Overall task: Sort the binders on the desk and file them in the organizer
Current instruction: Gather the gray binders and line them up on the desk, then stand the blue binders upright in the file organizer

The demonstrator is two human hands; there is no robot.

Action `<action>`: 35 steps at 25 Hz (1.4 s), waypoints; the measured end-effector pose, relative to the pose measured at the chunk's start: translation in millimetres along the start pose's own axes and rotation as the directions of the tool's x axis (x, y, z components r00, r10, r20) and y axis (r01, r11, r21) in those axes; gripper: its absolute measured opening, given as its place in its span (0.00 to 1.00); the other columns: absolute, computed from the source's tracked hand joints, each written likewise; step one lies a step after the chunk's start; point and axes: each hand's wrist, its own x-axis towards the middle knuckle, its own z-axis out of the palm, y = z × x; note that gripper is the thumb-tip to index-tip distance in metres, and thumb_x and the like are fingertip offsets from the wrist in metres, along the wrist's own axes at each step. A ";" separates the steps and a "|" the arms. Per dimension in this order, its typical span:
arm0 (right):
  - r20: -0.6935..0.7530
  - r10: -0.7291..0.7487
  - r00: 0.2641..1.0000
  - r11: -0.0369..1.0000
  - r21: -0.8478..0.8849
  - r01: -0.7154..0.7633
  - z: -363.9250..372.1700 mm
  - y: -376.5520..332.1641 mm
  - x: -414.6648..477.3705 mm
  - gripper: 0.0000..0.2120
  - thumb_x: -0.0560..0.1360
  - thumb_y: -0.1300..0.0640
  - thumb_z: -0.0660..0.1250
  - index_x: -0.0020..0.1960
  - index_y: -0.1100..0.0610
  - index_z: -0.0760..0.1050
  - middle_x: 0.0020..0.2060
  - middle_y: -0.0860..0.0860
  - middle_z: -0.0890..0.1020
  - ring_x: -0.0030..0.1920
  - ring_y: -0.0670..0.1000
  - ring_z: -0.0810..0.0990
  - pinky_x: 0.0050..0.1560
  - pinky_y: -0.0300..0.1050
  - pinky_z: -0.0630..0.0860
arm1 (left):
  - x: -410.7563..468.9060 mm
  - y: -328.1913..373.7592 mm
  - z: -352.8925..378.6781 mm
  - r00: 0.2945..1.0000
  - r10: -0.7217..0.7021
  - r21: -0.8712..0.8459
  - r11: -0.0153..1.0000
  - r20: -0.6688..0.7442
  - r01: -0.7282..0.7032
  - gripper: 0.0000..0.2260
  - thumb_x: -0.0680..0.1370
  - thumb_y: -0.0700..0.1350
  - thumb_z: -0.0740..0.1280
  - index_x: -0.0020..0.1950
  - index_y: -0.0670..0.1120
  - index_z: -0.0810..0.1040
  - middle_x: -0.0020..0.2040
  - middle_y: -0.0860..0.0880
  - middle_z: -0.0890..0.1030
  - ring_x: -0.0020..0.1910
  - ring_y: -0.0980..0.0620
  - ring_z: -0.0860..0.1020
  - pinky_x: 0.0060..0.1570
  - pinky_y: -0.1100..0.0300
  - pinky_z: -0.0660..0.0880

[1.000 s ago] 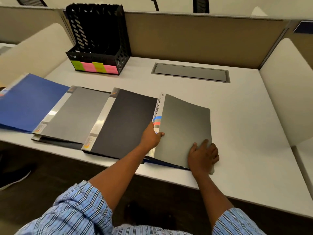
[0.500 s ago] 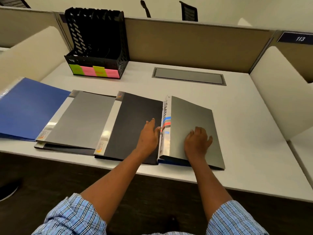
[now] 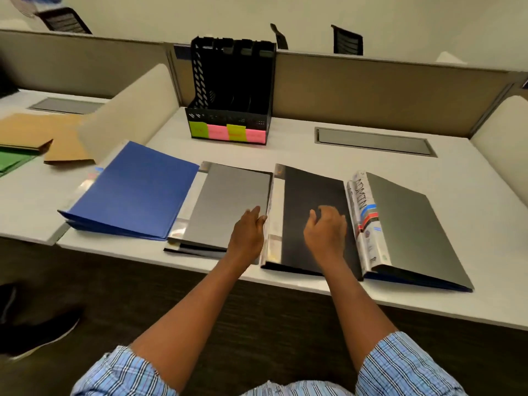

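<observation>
A black binder point(image 3: 311, 201) is seen under the right hand point(image 3: 325, 230), a grey binder point(image 3: 228, 201) under the left hand point(image 3: 248, 232), a blue binder point(image 3: 134, 192) further left. The black organizer point(image 3: 234, 81) is labelled green and pink.

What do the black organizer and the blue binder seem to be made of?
The black organizer: likely rigid moulded plastic, matt, judging by its perforated side wall. The blue binder: probably thin plastic sheet, smooth with a faint sheen; coated card is possible too.
</observation>
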 end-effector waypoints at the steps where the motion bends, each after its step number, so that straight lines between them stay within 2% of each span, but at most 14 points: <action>1: 0.031 -0.010 0.999 1.000 0.010 0.010 9.0 -10.0 -7.4 0.13 0.79 0.55 0.61 0.60 0.61 0.74 0.56 0.57 0.78 0.59 0.56 0.75 0.72 0.58 0.60 | 0.0 -11.3 -9.6 1.000 -0.012 0.000 1.000 -0.002 0.012 0.19 0.82 0.48 0.55 0.73 0.45 0.65 0.72 0.45 0.68 0.73 0.46 0.64 0.70 0.51 0.63; 3: 0.099 -0.027 0.995 1.000 0.001 0.028 27.3 -27.7 -19.3 0.15 0.80 0.53 0.61 0.62 0.61 0.73 0.59 0.56 0.77 0.61 0.55 0.74 0.72 0.58 0.61 | 2.0 -31.8 -22.4 0.999 -0.037 -0.018 0.999 -0.014 0.037 0.19 0.83 0.47 0.55 0.73 0.44 0.65 0.72 0.44 0.69 0.72 0.46 0.66 0.71 0.51 0.64; 6: 0.170 -0.059 0.984 0.998 0.012 0.058 52.6 -48.3 -27.5 0.16 0.79 0.52 0.61 0.63 0.59 0.72 0.60 0.56 0.76 0.61 0.55 0.73 0.67 0.59 0.68 | 7.7 -51.2 -28.2 0.997 -0.066 -0.034 0.997 -0.028 0.065 0.18 0.83 0.45 0.55 0.72 0.43 0.66 0.70 0.44 0.72 0.69 0.46 0.70 0.68 0.55 0.67; 12: 0.231 -0.075 0.970 0.997 0.042 0.067 113.9 -80.2 -9.5 0.19 0.78 0.52 0.64 0.65 0.59 0.70 0.62 0.56 0.74 0.63 0.55 0.73 0.65 0.52 0.71 | 33.8 -78.2 -42.7 0.992 -0.121 -0.097 0.988 -0.030 0.118 0.18 0.83 0.46 0.55 0.71 0.44 0.68 0.68 0.45 0.73 0.67 0.48 0.72 0.61 0.63 0.64; 16: 0.347 -0.031 0.938 1.000 0.007 0.031 167.8 -117.0 3.8 0.21 0.78 0.51 0.64 0.69 0.56 0.68 0.67 0.54 0.72 0.66 0.54 0.71 0.67 0.48 0.67 | 62.9 -97.8 -66.0 0.984 -0.178 -0.082 0.981 -0.031 0.175 0.18 0.83 0.46 0.55 0.72 0.45 0.67 0.69 0.46 0.73 0.67 0.48 0.72 0.65 0.58 0.67; 21: 0.531 -0.112 0.840 0.979 -0.087 0.186 217.4 -156.0 8.6 0.25 0.79 0.51 0.59 0.73 0.58 0.61 0.73 0.59 0.63 0.72 0.58 0.62 0.73 0.52 0.58 | 97.8 -119.5 -97.9 0.954 -0.276 -0.084 0.960 -0.117 0.268 0.16 0.82 0.42 0.56 0.69 0.43 0.71 0.64 0.44 0.77 0.63 0.47 0.75 0.63 0.58 0.69; 24: 0.569 -0.099 0.816 0.984 -0.069 0.167 233.6 -170.7 16.4 0.27 0.81 0.49 0.54 0.75 0.60 0.57 0.76 0.59 0.57 0.76 0.58 0.54 0.76 0.55 0.50 | 111.2 -127.1 -108.6 0.952 -0.275 -0.087 0.960 -0.137 0.265 0.16 0.82 0.43 0.57 0.69 0.43 0.71 0.65 0.44 0.76 0.64 0.47 0.75 0.63 0.58 0.69; 27: 0.568 -0.117 0.815 0.975 -0.089 0.202 241.2 -176.2 17.2 0.31 0.81 0.42 0.49 0.78 0.57 0.47 0.78 0.55 0.46 0.77 0.55 0.43 0.75 0.55 0.39 | 119.1 -133.1 -120.3 0.968 -0.218 -0.028 0.976 -0.125 0.216 0.18 0.81 0.45 0.58 0.70 0.43 0.69 0.67 0.45 0.75 0.66 0.48 0.73 0.64 0.61 0.67; 29: 0.561 -0.117 0.819 0.967 -0.122 0.222 249.1 -181.0 20.9 0.33 0.80 0.39 0.47 0.78 0.55 0.45 0.78 0.54 0.43 0.77 0.55 0.41 0.75 0.56 0.37 | 129.2 -141.6 -132.7 0.977 -0.176 0.009 0.984 -0.117 0.178 0.18 0.81 0.45 0.58 0.70 0.43 0.69 0.67 0.45 0.74 0.66 0.48 0.72 0.62 0.64 0.65; 35: 0.509 -0.017 0.861 0.972 -0.192 0.133 277.6 -212.5 28.2 0.34 0.80 0.39 0.49 0.78 0.57 0.45 0.77 0.58 0.44 0.77 0.56 0.41 0.74 0.56 0.36 | 163.2 -171.3 -165.3 0.997 -0.082 0.044 0.996 -0.007 0.082 0.18 0.81 0.43 0.58 0.72 0.41 0.67 0.71 0.44 0.69 0.71 0.48 0.67 0.71 0.57 0.62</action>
